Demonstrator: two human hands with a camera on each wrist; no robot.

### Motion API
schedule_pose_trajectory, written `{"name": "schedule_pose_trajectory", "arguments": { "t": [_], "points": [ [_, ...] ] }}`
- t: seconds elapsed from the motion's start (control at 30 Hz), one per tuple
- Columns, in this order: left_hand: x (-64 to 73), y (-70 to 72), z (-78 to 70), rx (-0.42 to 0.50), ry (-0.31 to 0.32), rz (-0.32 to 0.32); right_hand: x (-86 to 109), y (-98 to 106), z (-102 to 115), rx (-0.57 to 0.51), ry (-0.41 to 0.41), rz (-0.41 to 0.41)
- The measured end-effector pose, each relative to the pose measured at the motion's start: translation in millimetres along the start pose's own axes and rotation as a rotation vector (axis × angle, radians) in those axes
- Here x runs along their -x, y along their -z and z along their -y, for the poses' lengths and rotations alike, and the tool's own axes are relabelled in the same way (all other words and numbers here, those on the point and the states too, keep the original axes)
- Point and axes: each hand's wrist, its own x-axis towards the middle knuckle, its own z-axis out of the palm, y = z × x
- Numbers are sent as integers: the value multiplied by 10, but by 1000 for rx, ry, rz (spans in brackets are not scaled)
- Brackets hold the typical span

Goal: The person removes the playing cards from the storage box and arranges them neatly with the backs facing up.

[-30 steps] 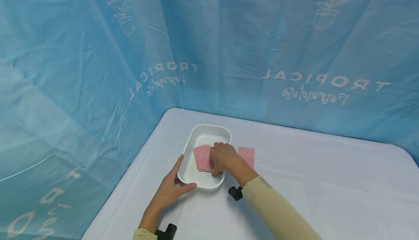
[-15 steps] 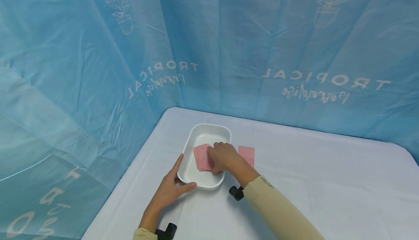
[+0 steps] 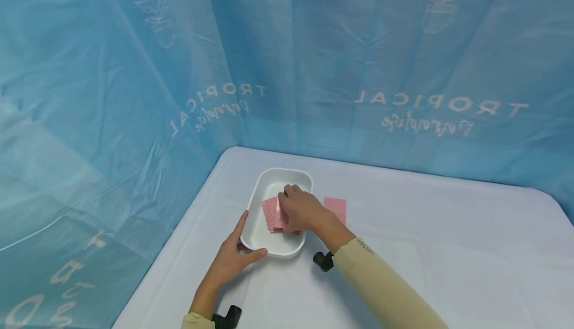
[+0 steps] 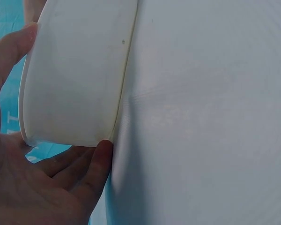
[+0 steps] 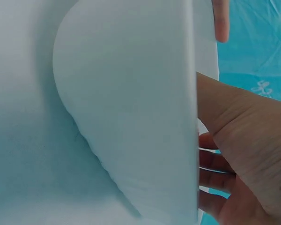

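Observation:
A white rectangular tray [image 3: 282, 254] stands on the table, with red-patterned playing cards [image 3: 269, 214] face down inside it. My left hand [image 3: 228, 259] holds the tray's near left corner, thumb at the front rim and fingers along the side. In the left wrist view, fingertips touch the tray's outer wall [image 4: 75, 84]. Reaching over the right rim, my right hand [image 3: 302, 211] pinches cards at the right part of the pile, where one shows a bright tilted face. The tray wall [image 5: 131, 93] hides the right fingertips in the right wrist view.
More red-backed cards [image 3: 335, 208] lie on the white-covered table [image 3: 426, 249] right of the tray, partly behind my right wrist. Blue printed curtains [image 3: 358, 70] rise along the table's back and left edges.
My right hand has shifted slightly left and up over the pile, and a card under its fingers now tilts and catches light. The left hand keeps its place on the tray.

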Motion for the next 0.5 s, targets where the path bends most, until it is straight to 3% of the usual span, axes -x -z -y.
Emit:
{"name": "schedule_pose_trajectory", "arguments": {
  "t": [0.5],
  "points": [
    [17, -3, -45, -3, 6, 5, 83, 271, -114, -27, -17, 22]
  ]
}}
